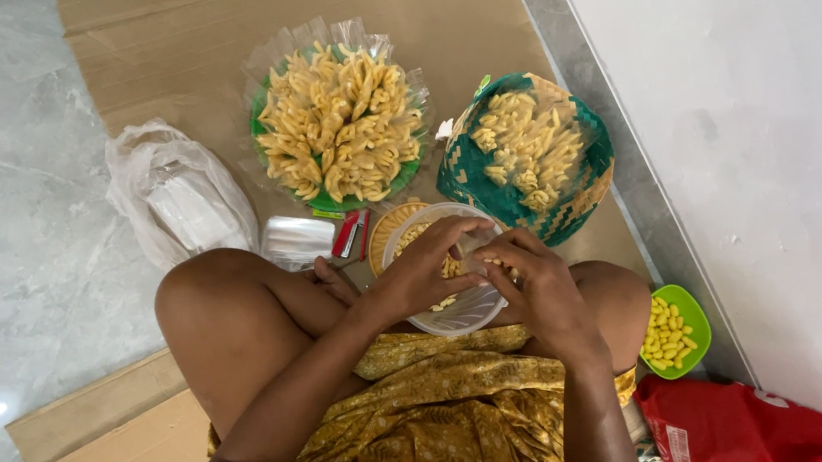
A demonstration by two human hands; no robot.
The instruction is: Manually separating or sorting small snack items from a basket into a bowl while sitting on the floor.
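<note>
While the person sits on flattened cardboard (199, 30), a clear round plastic container (459, 311) rests just below the middle of the frame, between the knees. The left hand (428, 268) lies over its left rim, fingers curled down onto the pale yellow snack pieces (449, 265) inside. The right hand (539, 284) covers the right rim, fingertips pinching a few pieces. Above them, at upper centre, a green tray (406, 175) is heaped with the same snacks, and a woven green basket (575, 192) sits to its right. A small green bowl (692, 333) lies at right, apart from both hands.
</note>
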